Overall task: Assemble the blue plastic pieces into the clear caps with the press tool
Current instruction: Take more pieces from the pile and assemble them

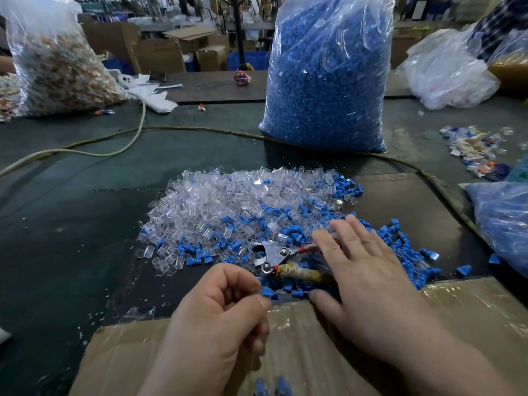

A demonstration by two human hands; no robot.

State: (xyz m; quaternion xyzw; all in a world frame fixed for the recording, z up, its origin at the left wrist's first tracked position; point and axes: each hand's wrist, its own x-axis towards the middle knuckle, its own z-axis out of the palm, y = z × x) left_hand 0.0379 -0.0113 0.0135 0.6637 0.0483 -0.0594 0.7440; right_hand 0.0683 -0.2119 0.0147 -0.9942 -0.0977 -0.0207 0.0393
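Note:
A heap of clear caps (228,201) lies mid-table, with blue plastic pieces (400,244) mixed in and spread to its right. The press tool (271,258), with metal jaws and red and tape-wrapped handles, lies on the heap's near edge. My right hand (368,275) is flat with straight fingers on the tool's handles and hides most of them. My left hand (223,315) is curled just left of the tool, thumb against forefinger, and appears to pinch a blue piece (269,292) at its tips.
A tall clear bag of blue pieces (328,75) stands behind the heap. A bag of orange-tinted parts (60,67) is far left, and another blue bag (505,224) is at the right edge. A cable (137,138) crosses the table. A taped cardboard box (314,352) sits under my wrists.

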